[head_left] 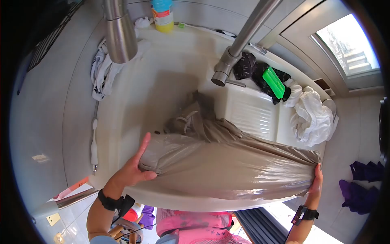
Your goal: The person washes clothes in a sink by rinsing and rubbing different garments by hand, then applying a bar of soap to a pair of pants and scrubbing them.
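Note:
Wet khaki trousers (227,166) lie stretched across the front of the white sink (162,61), shiny with water. Their bunched part, with a pale drawstring, dips into the cloudy water in the basin. My left hand (136,164) is at the left edge of the cloth, thumb and one finger stretched apart; its other fingers are partly hidden. At the far right end, my right hand (316,181) grips the trousers, with its fingertips partly behind the fabric.
A faucet (239,40) and a metal cylinder (122,38) hang over the sink. Around the ribbed washboard (250,116) lie a green soap bar or brush (274,82), black cloth (245,66) and white cloth (310,116). A bottle (163,16) stands behind; white socks (103,71) lie left.

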The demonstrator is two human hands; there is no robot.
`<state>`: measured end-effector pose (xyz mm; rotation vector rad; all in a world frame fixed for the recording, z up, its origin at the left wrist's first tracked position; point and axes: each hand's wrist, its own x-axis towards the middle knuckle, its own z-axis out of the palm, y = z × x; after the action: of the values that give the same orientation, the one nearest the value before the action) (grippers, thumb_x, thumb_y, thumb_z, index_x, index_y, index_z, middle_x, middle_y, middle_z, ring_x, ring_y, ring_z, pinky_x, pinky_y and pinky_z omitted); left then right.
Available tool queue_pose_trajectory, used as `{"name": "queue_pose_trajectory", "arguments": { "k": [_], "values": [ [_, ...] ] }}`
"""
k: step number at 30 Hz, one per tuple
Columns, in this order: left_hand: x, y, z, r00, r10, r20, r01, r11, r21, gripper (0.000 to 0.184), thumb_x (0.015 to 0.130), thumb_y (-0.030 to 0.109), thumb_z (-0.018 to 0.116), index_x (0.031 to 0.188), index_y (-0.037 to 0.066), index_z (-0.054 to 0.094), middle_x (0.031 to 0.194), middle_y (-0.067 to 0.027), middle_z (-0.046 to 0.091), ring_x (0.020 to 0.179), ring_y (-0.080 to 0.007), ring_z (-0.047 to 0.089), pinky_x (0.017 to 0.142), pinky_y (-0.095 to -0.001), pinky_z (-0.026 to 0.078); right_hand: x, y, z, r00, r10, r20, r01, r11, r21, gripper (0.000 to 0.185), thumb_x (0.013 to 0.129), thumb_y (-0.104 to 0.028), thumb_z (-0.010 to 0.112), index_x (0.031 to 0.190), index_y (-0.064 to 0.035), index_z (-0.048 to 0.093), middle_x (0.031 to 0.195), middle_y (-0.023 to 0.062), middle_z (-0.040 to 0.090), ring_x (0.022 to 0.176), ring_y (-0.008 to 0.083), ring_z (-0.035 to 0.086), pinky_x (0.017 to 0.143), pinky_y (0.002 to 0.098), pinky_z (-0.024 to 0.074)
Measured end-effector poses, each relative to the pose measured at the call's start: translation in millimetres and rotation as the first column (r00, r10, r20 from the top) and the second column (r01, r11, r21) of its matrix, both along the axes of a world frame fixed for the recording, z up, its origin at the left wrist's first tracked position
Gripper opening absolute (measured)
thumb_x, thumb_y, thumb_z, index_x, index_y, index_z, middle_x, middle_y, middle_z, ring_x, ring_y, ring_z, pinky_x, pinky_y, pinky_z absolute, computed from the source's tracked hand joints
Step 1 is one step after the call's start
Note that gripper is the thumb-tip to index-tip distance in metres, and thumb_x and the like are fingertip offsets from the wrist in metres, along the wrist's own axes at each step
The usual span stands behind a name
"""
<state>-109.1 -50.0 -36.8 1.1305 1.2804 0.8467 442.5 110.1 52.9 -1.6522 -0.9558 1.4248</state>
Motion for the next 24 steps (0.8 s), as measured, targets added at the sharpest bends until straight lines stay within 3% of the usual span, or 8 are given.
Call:
{"name": "queue_pose_trajectory", "arguments": {
  "k": [2, 5, 8, 11, 14, 17, 20, 24],
  "values": [
    [10.5, -5.0, 1.4, 0.980, 0.155, 0.127, -0.145, 0.986, -0.083, 0.098, 0.067, 0.006, 0.071, 0.138, 0.006, 0.003, 0.136, -0.0095, 0.028, 0.122, -0.0175, 0.032, 0.095, -0.0293, 0.033, 11.0, -4.6, -11.3, 1.000, -0.011, -0.018, 0.011, 1.000, -0.014, 0.043, 0.088, -0.036, 0.048, 0.115, -0.0027, 0.048, 0.109, 0.0076, 0.055, 0.097, 0.0169, 0.054, 0.085, 0.0304, 0.0423],
    [21.7, -16.6, 3.8, 0.867, 0.336, 0.369, -0.143, 0.875, -0.462, 0.090, 0.071, 0.006, 0.067, 0.138, 0.004, 0.007, 0.131, -0.0128, 0.037, 0.115, -0.0191, 0.043, 0.094, -0.0301, 0.037, 28.1, -14.5, -27.6, 1.000, -0.010, -0.025, 0.009, 0.999, -0.038, 0.039, 0.089, -0.033, 0.047, 0.114, -0.0037, 0.049, 0.109, 0.0074, 0.055, 0.097, 0.0171, 0.054, 0.085, 0.0309, 0.0428],
    [28.1, -24.1, -7.2, 0.797, 0.498, 0.342, -0.073, 0.641, -0.764, 0.069, 0.075, 0.005, 0.062, 0.132, -0.002, 0.024, 0.121, -0.0147, 0.047, 0.105, -0.0188, 0.051, 0.090, -0.0310, 0.041, 42.9, -21.6, -41.5, 1.000, -0.002, -0.022, 0.000, 0.998, -0.057, 0.037, 0.089, -0.032, 0.047, 0.113, -0.0043, 0.049, 0.108, 0.0069, 0.056, 0.096, 0.0168, 0.054, 0.085, 0.0309, 0.0431],
    [39.5, -27.2, -26.4, 0.703, 0.597, 0.386, 0.035, 0.513, -0.858, 0.049, 0.077, 0.004, 0.058, 0.121, -0.007, 0.038, 0.115, -0.0156, 0.051, 0.102, -0.0191, 0.053, 0.088, -0.0314, 0.043, 46.5, -25.1, -54.3, 1.000, 0.010, -0.008, -0.010, 0.998, -0.055, 0.035, 0.089, -0.031, 0.047, 0.113, -0.0047, 0.050, 0.107, 0.0065, 0.056, 0.096, 0.0162, 0.054, 0.085, 0.0307, 0.0430],
    [45.9, -25.5, -23.1, 0.741, 0.565, 0.364, 0.080, 0.464, -0.882, 0.041, 0.076, 0.002, 0.058, 0.114, -0.007, 0.046, 0.109, -0.0137, 0.056, 0.099, -0.0209, 0.055, 0.086, -0.0337, 0.043, 55.4, -27.6, -63.0, 1.000, 0.014, 0.019, -0.013, 0.998, -0.053, 0.034, 0.090, -0.030, 0.047, 0.113, -0.0049, 0.050, 0.108, 0.0062, 0.056, 0.097, 0.0155, 0.054, 0.085, 0.0304, 0.0430],
    [42.7, -32.2, -21.2, 0.874, 0.386, 0.296, 0.009, 0.596, -0.803, 0.042, 0.077, 0.006, 0.059, 0.115, -0.005, 0.047, 0.111, -0.0111, 0.055, 0.098, -0.0193, 0.055, 0.088, -0.0321, 0.042, 62.8, -28.7, -72.6, 0.999, 0.027, 0.023, -0.026, 0.999, -0.046, 0.034, 0.090, -0.030, 0.047, 0.113, -0.0053, 0.050, 0.108, 0.0059, 0.056, 0.097, 0.0149, 0.054, 0.084, 0.0300, 0.0432],
    [38.5, -37.0, -1.2, 0.972, 0.174, 0.161, -0.038, 0.784, -0.620, 0.033, 0.080, 0.016, 0.062, 0.108, 0.000, 0.055, 0.100, -0.0037, 0.059, 0.093, -0.0128, 0.054, 0.081, -0.0276, 0.043, 73.3, -30.8, -80.0, 0.997, 0.072, 0.013, -0.071, 0.996, -0.047, 0.036, 0.090, -0.031, 0.046, 0.115, -0.0060, 0.050, 0.108, 0.0055, 0.056, 0.098, 0.0145, 0.053, 0.085, 0.0295, 0.0429],
    [43.1, -37.8, 12.4, 0.909, 0.272, 0.315, -0.086, 0.863, -0.498, 0.033, 0.080, 0.021, 0.063, 0.107, 0.002, 0.057, 0.100, -0.0003, 0.058, 0.094, -0.0103, 0.051, 0.084, -0.0266, 0.040, 78.0, -31.1, -88.4, 0.994, 0.105, -0.030, -0.106, 0.994, -0.025, 0.036, 0.090, -0.032, 0.046, 0.115, -0.0068, 0.050, 0.109, 0.0054, 0.056, 0.099, 0.0146, 0.053, 0.085, 0.0298, 0.0429]
  ]
}}
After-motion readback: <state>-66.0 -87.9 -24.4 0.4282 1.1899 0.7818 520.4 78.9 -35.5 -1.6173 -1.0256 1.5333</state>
